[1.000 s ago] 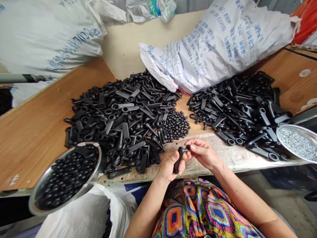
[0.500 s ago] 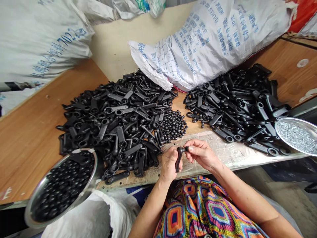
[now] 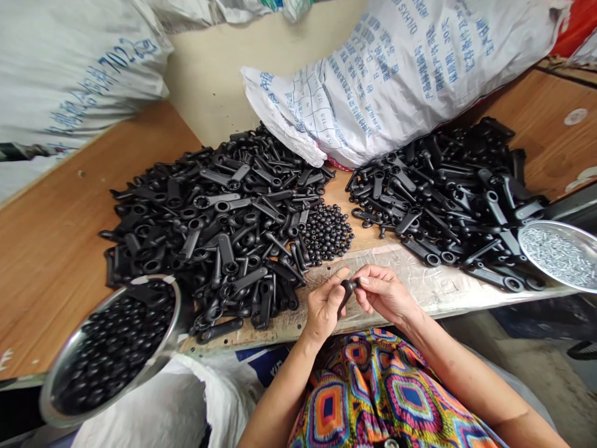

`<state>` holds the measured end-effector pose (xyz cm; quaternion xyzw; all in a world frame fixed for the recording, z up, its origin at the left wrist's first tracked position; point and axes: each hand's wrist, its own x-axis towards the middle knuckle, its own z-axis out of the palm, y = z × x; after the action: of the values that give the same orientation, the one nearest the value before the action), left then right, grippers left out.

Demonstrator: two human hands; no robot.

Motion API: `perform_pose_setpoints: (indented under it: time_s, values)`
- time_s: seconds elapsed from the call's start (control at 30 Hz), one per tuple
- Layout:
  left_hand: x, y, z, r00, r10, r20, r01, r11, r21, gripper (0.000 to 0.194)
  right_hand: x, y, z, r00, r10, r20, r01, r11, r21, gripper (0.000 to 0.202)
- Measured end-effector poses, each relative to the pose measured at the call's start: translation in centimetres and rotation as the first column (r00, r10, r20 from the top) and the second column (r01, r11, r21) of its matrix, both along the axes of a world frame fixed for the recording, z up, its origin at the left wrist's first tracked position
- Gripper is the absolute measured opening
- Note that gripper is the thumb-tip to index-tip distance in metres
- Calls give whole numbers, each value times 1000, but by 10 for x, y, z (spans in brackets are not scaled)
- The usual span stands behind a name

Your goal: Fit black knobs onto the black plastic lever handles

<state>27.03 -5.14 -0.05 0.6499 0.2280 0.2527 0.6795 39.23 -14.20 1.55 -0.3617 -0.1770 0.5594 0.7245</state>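
Observation:
A black plastic crank handle (image 3: 346, 292) is between my hands, just above the front edge of the bench. My left hand (image 3: 323, 306) is closed around its arm, which is now mostly hidden by the fingers. My right hand (image 3: 383, 291) pinches a small black knob (image 3: 357, 283) at the handle's end; whether it is fully seated I cannot tell. Behind my hands lies a small heap of black round knobs (image 3: 328, 233). It adjoins a large pile of black crank handles (image 3: 228, 242) on the left.
More handles form a pile (image 3: 443, 193) at the right, below a printed white sack (image 3: 368, 93). A steel bowl of black knobs (image 3: 112, 348) stands at the front left. At the right edge sits a dish of small metal pins (image 3: 557, 255). Wooden boards (image 3: 60, 230) flank the bench.
My left hand has turned the handle, so its arm shows less than before. My right hand keeps its pinch on the knob. The view has shifted slightly.

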Motion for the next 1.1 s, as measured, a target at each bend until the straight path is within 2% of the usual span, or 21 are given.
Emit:
perform_pose_setpoints:
  time_s: [0.2, 0.3, 0.4, 0.53, 0.63, 0.7, 0.73, 0.77, 0.83, 0.9, 0.93, 1.0, 1.03, 1.1]
  values:
    - [-3, 3, 11, 988, -153, -20, 154, 974, 169, 48, 2, -7, 6, 999, 42, -16, -42, 999, -28, 18]
    - [-7, 7, 9, 973, -226, -51, 231, 962, 146, 49, 2, -11, 10, 995, 92, -40, -94, 994, -55, 18]
    - [-7, 10, 4, 956, -265, -122, 280, 952, 125, 48, 0, -16, 5, 988, 126, -87, -134, 986, -98, 19]
    - [1, 7, 1, 957, -204, -204, 249, 942, 225, 43, 0, -28, -2, 993, 114, -27, -116, 984, -134, 22]
    - [5, 4, 2, 981, -84, -174, 149, 901, 406, 36, 12, -44, 7, 962, 130, 240, -74, 971, -229, 17]
    - [2, 5, 1, 991, -1, -131, 67, 860, 506, 33, 26, -56, 19, 853, 159, 497, -20, 962, -274, 15]
    - [-2, 6, 0, 992, 40, -116, 29, 842, 538, 32, 34, -62, 25, 759, 170, 629, 19, 960, -281, 15]
    - [-7, 7, -2, 991, 79, -110, -4, 828, 561, 31, 41, -69, 32, 635, 177, 752, 61, 959, -278, 15]
    - [-18, 10, -7, 981, 150, -119, -52, 809, 586, 28, 52, -81, 41, 321, 199, 926, 165, 951, -262, 18]
    - [-28, 10, -13, 972, 192, -137, -75, 802, 593, 28, 59, -88, 44, 14, 258, 966, 304, 919, -250, 23]
    - [-32, 10, -16, 969, 199, -144, -77, 802, 592, 28, 61, -90, 42, -106, 300, 948, 378, 894, -241, 25]
    - [-35, 7, -22, 970, 194, -146, -74, 808, 585, 29, 63, -88, 35, -255, 395, 882, 510, 831, -225, 28]
    - [-36, 6, -23, 971, 190, -143, -73, 813, 578, 31, 64, -85, 31, -291, 445, 847, 563, 796, -224, 29]
    - [-35, 4, -25, 975, 171, -143, -60, 820, 569, 31, 69, -74, 22, -302, 552, 778, 651, 715, -255, 29]
